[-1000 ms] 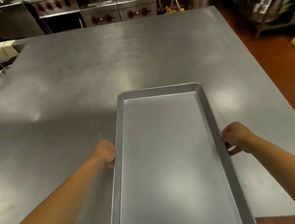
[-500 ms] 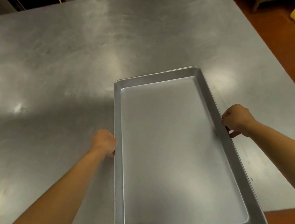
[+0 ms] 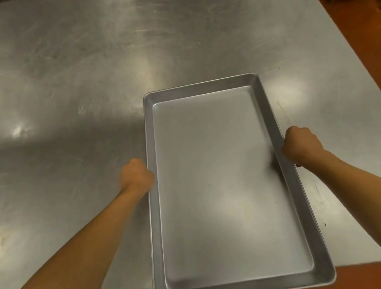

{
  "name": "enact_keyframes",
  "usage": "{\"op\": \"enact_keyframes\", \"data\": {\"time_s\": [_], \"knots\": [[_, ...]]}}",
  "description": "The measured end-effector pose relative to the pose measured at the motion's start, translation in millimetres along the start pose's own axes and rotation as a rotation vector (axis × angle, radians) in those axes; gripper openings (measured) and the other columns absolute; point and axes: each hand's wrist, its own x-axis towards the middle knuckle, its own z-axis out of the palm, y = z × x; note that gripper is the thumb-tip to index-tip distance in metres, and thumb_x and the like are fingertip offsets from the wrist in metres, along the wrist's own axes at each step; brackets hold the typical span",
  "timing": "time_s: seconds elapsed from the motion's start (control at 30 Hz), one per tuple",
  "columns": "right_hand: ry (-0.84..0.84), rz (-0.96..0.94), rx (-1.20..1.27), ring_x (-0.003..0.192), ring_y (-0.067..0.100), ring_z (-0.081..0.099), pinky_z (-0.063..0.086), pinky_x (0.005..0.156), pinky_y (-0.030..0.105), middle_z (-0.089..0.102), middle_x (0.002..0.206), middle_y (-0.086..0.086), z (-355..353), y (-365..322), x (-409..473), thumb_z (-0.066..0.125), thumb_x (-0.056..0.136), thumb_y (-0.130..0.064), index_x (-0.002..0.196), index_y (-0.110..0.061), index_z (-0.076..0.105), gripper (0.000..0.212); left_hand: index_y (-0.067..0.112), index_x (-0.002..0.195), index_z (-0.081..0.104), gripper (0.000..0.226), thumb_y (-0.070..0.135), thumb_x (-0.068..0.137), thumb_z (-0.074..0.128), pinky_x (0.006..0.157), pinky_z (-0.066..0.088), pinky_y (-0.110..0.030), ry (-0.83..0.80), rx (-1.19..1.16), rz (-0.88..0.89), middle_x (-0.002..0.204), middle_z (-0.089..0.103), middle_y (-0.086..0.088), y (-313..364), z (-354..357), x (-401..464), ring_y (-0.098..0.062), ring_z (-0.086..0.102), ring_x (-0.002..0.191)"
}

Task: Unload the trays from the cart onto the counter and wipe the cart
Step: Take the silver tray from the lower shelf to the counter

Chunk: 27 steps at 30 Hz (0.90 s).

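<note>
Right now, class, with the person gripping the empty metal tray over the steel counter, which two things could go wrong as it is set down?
1. The rectangular grey metal tray has its near end past the edge of the stainless steel counter; released here, it might tip toward the floor.
2. The left hand and right hand grip the long rims, so fingers curled underneath could be pinched between tray and counter.

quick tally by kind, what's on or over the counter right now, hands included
tray: 1, empty, near end overhanging the counter edge
hands: 2, left hand and right hand, each gripping a long side of the tray
total: 3
</note>
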Motion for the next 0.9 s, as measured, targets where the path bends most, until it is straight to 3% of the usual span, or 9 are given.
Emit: {"op": "enact_keyframes", "data": {"time_s": [0.17, 0.3, 0.4, 0.47, 0.53, 0.63, 0.73, 0.8, 0.9], "knots": [[0.024, -0.019, -0.098, 0.066, 0.026, 0.056, 0.046, 0.065, 0.033, 0.051, 0.070, 0.007, 3.3, -4.0, -3.8, 0.060, 0.092, 0.003, 0.079, -0.006, 0.053, 0.017, -0.001, 0.105, 0.073, 0.022, 0.002, 0.088, 0.059, 0.075, 0.050, -0.035, -0.039, 0.000, -0.006, 0.113, 0.072, -0.022, -0.2, -3.4, 0.0, -0.041, 0.069, 0.107], [0.030, -0.031, -0.055, 0.065, 0.022, 0.051, 0.043, 0.067, 0.033, 0.057, 0.083, 0.008, -3.4, 0.3, -9.9, 0.057, 0.099, -0.018, 0.093, -0.008, 0.053, 0.013, 0.003, 0.114, 0.070, 0.026, 0.014, 0.091, 0.066, 0.083, 0.053, -0.037, -0.051, -0.076, 0.006, 0.119, 0.071, -0.019, -3.6, -8.0, -8.1, -0.039, 0.067, 0.109], [0.000, -0.057, 0.023, 0.091, 0.033, 0.061, 0.047, 0.076, 0.038, 0.065, 0.114, 0.017, -8.6, 2.3, -13.8, 0.052, 0.105, -0.036, 0.124, -0.004, 0.054, 0.037, 0.002, 0.127, 0.064, 0.037, 0.021, 0.095, 0.067, 0.094, 0.051, -0.039, -0.035, -0.111, 0.003, 0.128, 0.067, -0.019, 0.4, -14.1, -18.9, -0.039, 0.063, 0.120], [-0.018, -0.090, 0.086, 0.116, 0.040, 0.062, 0.051, 0.090, 0.045, 0.061, 0.135, 0.022, -10.4, 3.3, -17.4, 0.050, 0.106, -0.041, 0.141, -0.002, 0.047, 0.053, 0.001, 0.127, 0.063, 0.039, 0.025, 0.096, 0.066, 0.096, 0.050, -0.039, -0.005, -0.137, 0.004, 0.130, 0.066, -0.020, 1.3, -18.1, -25.2, -0.040, 0.061, 0.122], [-0.024, -0.134, 0.146, 0.131, 0.041, 0.056, 0.048, 0.105, 0.049, 0.054, 0.147, 0.022, -11.9, 4.5, -22.4, 0.049, 0.106, -0.046, 0.151, -0.003, 0.039, 0.063, 0.001, 0.126, 0.065, 0.042, 0.031, 0.097, 0.066, 0.097, 0.048, -0.037, 0.034, -0.184, 0.004, 0.130, 0.066, -0.020, 1.2, -22.6, -34.0, -0.039, 0.061, 0.123], [-0.001, -0.233, 0.256, 0.142, 0.041, 0.045, 0.040, 0.114, 0.051, 0.042, 0.159, 0.018, -14.2, 2.6, -41.8, 0.047, 0.104, -0.054, 0.157, -0.009, 0.035, 0.071, 0.005, 0.124, 0.068, 0.046, 0.042, 0.097, 0.067, 0.100, 0.047, -0.038, 0.091, -0.331, 0.004, 0.128, 0.069, -0.017, -2.7, -31.1, -52.9, -0.036, 0.062, 0.122], [0.012, -0.352, 0.454, 0.149, 0.034, 0.037, 0.036, 0.117, 0.052, 0.034, 0.165, 0.009, -18.8, -8.0, -76.4, 0.043, 0.101, -0.062, 0.159, -0.020, 0.032, 0.072, 0.007, 0.122, 0.070, 0.057, 0.054, 0.089, 0.071, 0.101, 0.051, -0.038, 0.193, -0.614, 0.053, 0.119, 0.073, -0.012, -9.8, -49.6, -81.9, -0.030, 0.067, 0.114], [0.003, -0.481, 0.604, 0.149, 0.024, 0.038, 0.036, 0.117, 0.046, 0.035, 0.165, -0.001, -25.9, -19.3, -103.2, 0.041, 0.101, -0.063, 0.158, -0.028, 0.034, 0.067, 0.011, 0.127, 0.068, 0.063, 0.057, 0.085, 0.068, 0.102, 0.052, -0.033, 0.302, -0.799, 0.140, 0.114, 0.073, -0.002, -14.1, -70.2, -113.8, -0.015, 0.069, 0.109], [-0.029, -0.692, 0.787, 0.142, 0.000, 0.040, 0.035, 0.117, 0.032, 0.040, 0.160, -0.016, -49.8, -40.0, -150.9, 0.040, 0.105, -0.057, 0.157, -0.034, 0.036, 0.058, 0.016, 0.131, 0.065, 0.043, 0.042, 0.096, 0.064, 0.102, 0.050, -0.027, 0.494, -0.961, 0.313, 0.114, 0.068, 0.011, -20.2, -108.9, -173.2, 0.007, 0.064, 0.102]]}}
